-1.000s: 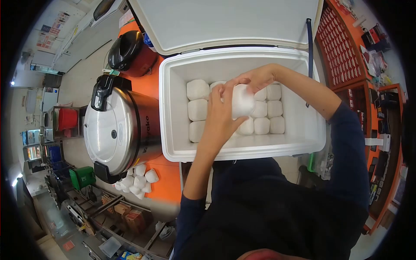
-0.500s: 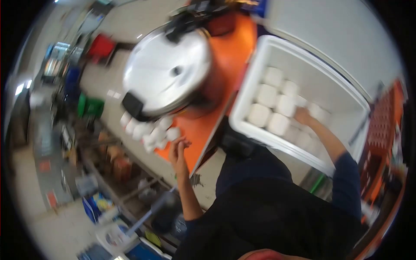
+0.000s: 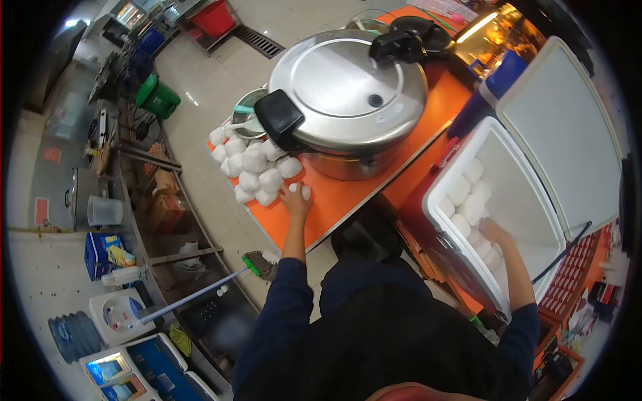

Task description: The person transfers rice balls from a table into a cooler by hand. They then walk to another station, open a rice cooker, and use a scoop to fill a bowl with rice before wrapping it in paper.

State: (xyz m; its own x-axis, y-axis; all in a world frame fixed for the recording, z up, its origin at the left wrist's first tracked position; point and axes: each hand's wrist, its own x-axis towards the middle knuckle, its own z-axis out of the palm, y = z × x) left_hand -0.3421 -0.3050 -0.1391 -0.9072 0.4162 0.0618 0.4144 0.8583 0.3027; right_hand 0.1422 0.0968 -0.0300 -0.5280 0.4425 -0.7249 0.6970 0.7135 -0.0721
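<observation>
Hands outstretched, left (image 3: 295, 202) apparently over white bundle (image 3: 305, 192), right (image 3: 493, 231) inside cooler (image 3: 547, 235).

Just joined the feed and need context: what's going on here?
A person's left hand has its fingers at a white packet beside a pile of similar packets on the orange table. The right hand is inside an open cooler, by more white packets. A big steel cooker stands beside the pile, lid on. Whether either hand grips anything isn't clear.
</observation>
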